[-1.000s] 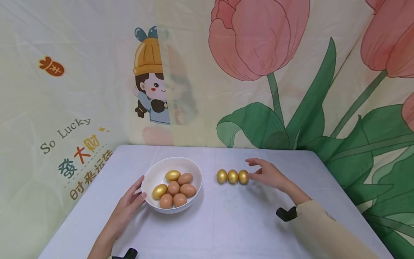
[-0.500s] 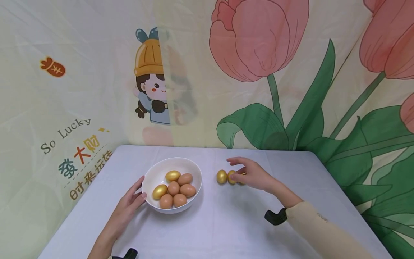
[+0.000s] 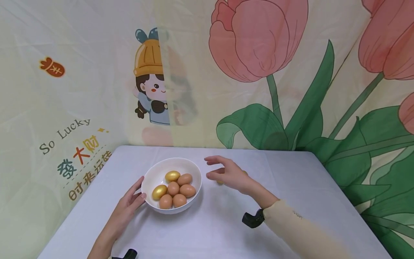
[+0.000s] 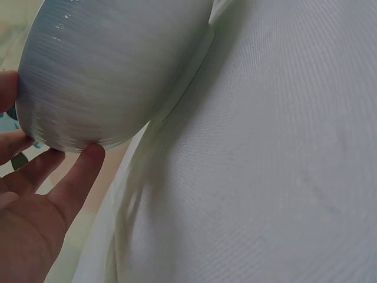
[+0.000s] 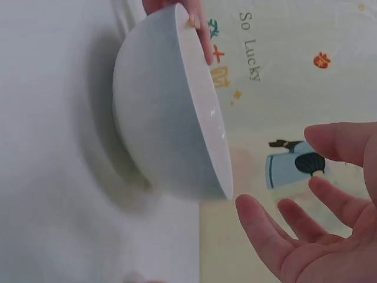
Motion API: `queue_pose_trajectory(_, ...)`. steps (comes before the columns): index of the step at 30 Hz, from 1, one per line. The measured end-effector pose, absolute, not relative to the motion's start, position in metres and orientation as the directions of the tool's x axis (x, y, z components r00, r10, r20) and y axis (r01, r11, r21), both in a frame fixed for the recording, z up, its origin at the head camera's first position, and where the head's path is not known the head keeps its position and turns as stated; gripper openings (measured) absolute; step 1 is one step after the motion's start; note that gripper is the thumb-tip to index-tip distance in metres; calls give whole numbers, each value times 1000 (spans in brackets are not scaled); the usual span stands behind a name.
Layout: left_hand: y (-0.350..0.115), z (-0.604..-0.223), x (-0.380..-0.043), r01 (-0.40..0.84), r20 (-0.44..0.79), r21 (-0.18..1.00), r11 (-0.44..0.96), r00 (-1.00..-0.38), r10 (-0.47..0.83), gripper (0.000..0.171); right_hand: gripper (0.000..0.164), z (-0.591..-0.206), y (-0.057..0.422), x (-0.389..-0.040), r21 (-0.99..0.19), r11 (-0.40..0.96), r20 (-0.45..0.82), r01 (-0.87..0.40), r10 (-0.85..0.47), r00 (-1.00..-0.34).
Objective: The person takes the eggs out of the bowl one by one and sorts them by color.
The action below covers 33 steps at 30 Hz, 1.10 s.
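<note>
A white bowl [image 3: 171,211] holds several brown eggs [image 3: 173,188] and two gold eggs [image 3: 173,176]. My left hand [image 3: 127,205] touches the bowl's left side with its thumb and spread fingertips; the left wrist view shows these fingers [image 4: 79,177] nearly straight against the outer wall. Just right of the bowl, my right hand [image 3: 230,175] hovers above the table with thumb and fingers apart and nothing between them. In the right wrist view the right hand [image 5: 318,236] is beside the bowl's rim [image 5: 227,183]. Behind it, only slivers of gold eggs [image 3: 220,182] show on the table.
A white cloth covers the table [image 3: 220,230]. Behind it hangs a backdrop [image 3: 200,108] printed with tulips, a cartoon child and lettering. Black wrist mounts [image 3: 253,218] sit below both hands.
My right hand has moved left from beside the row of three gold eggs, passing over them to the bowl's right side. The left hand and the bowl have stayed put.
</note>
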<state>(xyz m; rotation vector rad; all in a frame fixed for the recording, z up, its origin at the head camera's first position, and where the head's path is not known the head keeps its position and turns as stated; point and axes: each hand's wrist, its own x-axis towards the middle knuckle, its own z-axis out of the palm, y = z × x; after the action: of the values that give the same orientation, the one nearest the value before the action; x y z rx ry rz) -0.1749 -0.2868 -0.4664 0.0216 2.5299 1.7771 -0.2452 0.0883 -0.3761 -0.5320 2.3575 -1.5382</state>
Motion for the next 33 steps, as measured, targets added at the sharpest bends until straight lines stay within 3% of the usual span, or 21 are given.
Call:
queue_pose_trajectory(18, -287, -470, -177, -11, -25, 943, 333, -999, 36, 73, 65, -397, 9, -248, -984, 179, -69, -16, -459, -886)
queue_pose_trajectory(33, -286, -471, -176, 1, -11, 943, 332, -999, 35, 71, 57, -417, -31, -259, -967, 252, -84, -30, -425, -901)
